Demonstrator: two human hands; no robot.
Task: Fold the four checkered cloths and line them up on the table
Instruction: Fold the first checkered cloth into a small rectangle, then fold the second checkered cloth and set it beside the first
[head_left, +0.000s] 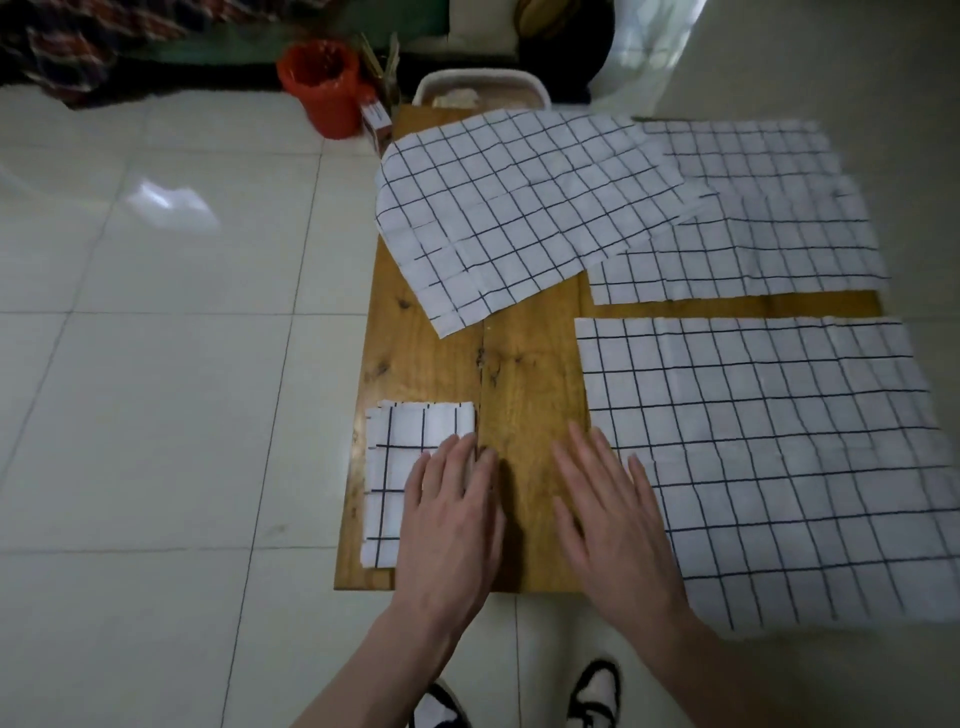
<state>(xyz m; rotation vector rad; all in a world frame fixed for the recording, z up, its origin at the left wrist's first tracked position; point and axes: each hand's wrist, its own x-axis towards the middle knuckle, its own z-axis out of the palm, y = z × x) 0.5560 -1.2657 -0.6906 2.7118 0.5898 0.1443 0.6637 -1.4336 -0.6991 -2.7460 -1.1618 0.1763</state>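
Both hands lie flat, gripping nothing: left hand (451, 512) on the folded white black-checked cloth (410, 467), right hand (613, 512) on the wooden tabletop (530, 364). Three spread checkered cloths (769, 447) remain unfolded, I judge.

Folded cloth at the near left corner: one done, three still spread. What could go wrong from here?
1. The folded cloth lies at the table's left edge; the left hand resting on it could nudge it off.
2. The near spread cloth overhangs the right and near edges, so it may slide when the right hand pulls it.
3. The far-left cloth overlaps the far-right cloth; lifting one may drag the other.
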